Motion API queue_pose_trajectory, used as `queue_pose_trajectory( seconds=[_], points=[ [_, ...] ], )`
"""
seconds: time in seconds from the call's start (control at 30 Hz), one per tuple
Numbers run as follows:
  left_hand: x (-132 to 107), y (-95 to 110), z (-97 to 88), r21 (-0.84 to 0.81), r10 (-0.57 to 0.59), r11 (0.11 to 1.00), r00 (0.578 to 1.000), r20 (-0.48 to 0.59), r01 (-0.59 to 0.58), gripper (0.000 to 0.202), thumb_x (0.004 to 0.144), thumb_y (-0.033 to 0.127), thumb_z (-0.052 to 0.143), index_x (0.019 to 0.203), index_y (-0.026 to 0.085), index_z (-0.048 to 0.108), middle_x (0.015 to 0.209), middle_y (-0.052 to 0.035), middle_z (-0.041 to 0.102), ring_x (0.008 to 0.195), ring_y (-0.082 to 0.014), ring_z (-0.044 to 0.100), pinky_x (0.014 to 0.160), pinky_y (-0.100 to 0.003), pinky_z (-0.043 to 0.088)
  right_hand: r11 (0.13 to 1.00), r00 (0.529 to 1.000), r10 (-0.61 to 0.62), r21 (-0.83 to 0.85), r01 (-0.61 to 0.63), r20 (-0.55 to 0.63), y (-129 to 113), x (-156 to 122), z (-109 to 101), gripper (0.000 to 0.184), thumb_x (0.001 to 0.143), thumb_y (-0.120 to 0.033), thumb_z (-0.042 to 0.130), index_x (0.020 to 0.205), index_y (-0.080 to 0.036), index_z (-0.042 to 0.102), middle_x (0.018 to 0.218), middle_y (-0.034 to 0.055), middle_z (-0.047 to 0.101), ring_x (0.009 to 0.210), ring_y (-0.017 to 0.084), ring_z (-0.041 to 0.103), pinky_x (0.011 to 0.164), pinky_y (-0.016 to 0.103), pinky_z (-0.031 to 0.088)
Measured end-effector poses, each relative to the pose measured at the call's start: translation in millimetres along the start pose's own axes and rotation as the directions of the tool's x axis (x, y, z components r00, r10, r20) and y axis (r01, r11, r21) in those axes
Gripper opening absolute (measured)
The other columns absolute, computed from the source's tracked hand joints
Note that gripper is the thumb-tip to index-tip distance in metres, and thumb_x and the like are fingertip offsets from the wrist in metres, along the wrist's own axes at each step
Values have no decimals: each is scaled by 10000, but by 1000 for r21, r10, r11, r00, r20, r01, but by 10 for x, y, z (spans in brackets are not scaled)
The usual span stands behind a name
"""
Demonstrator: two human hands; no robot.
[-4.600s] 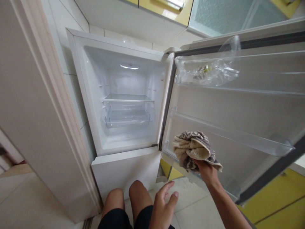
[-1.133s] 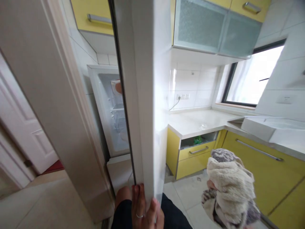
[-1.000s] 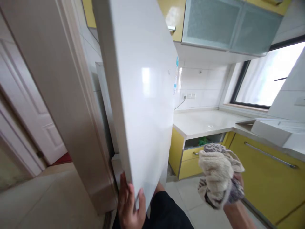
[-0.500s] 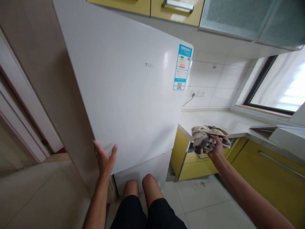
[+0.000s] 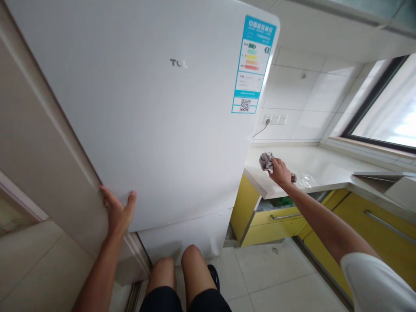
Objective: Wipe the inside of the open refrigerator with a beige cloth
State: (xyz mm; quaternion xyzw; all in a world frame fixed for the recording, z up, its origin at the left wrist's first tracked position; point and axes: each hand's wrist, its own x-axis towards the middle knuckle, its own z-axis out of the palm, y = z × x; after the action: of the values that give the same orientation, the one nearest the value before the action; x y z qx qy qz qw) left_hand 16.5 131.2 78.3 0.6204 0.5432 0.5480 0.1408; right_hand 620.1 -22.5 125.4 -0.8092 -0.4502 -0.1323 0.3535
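Observation:
A white fridge door (image 5: 156, 112) stands closed in front of me, with a blue energy label (image 5: 254, 65) at its top right. My left hand (image 5: 117, 210) lies flat against the door's lower left corner, fingers stretched out. My right hand (image 5: 279, 171) reaches out over the white counter (image 5: 318, 167) and grips a bunched grey and beige cloth (image 5: 265, 161) just above the counter's left end. My bare knees (image 5: 178, 268) show at the bottom.
A lower fridge drawer front (image 5: 185, 236) sits below the door. Yellow cabinets (image 5: 373, 234) with a part-open drawer (image 5: 279, 212) run under the counter. A wall socket (image 5: 274, 118) with a cord, a window (image 5: 386, 112) and a beige wall panel (image 5: 35, 147) frame the space.
The fridge door has swung from open to closed under my left hand. My right hand has carried the cloth from beside the door out over the counter.

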Motion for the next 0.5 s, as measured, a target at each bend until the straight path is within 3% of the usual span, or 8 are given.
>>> queue_pose_trajectory(
  seconds=[0.1, 0.2, 0.37, 0.5],
  points=[
    [61, -50, 92, 23, -4, 1000, 1000, -29, 5, 1186, 846, 631, 577, 1595, -53, -38, 1678, -326, 34, 1585, -385, 67, 1286, -510, 121, 970, 973, -24, -229, 77, 230, 131, 111, 171, 538, 807, -200, 549, 1344, -203, 577, 1438, 193, 540, 1313, 382, 482, 1041, 589, 451],
    [125, -119, 160, 53, 28, 998, 997, -65, -24, 1183, 845, 633, 590, 1593, -54, -16, 1664, -335, 79, 1570, -411, 116, 1268, -558, 170, 914, 925, -9, -372, 161, 379, 235, 178, 346, 563, 839, -266, 543, 1400, -221, 542, 1474, 181, 525, 1361, 386, 452, 1071, 628, 414],
    [181, -193, 246, 206, 66, 978, 990, -123, -40, 1088, 825, 595, 643, 1619, 29, 159, 1552, -274, 375, 1498, -415, 296, 1230, -581, 276, 858, 864, 3, -445, 257, 504, 329, 248, 388, 696, 849, -377, 566, 1519, -241, 440, 1603, 160, 409, 1450, 384, 385, 1116, 609, 382],
    [168, -209, 348, 264, 83, 963, 989, -119, -49, 1003, 865, 504, 613, 1602, -19, 178, 1529, -321, 365, 1495, -425, 304, 1233, -574, 261, 843, 837, -20, -441, 308, 546, 402, 215, 342, 738, 868, -422, 539, 1560, -199, 407, 1628, 188, 366, 1490, 378, 349, 1138, 567, 361]
  ],
)
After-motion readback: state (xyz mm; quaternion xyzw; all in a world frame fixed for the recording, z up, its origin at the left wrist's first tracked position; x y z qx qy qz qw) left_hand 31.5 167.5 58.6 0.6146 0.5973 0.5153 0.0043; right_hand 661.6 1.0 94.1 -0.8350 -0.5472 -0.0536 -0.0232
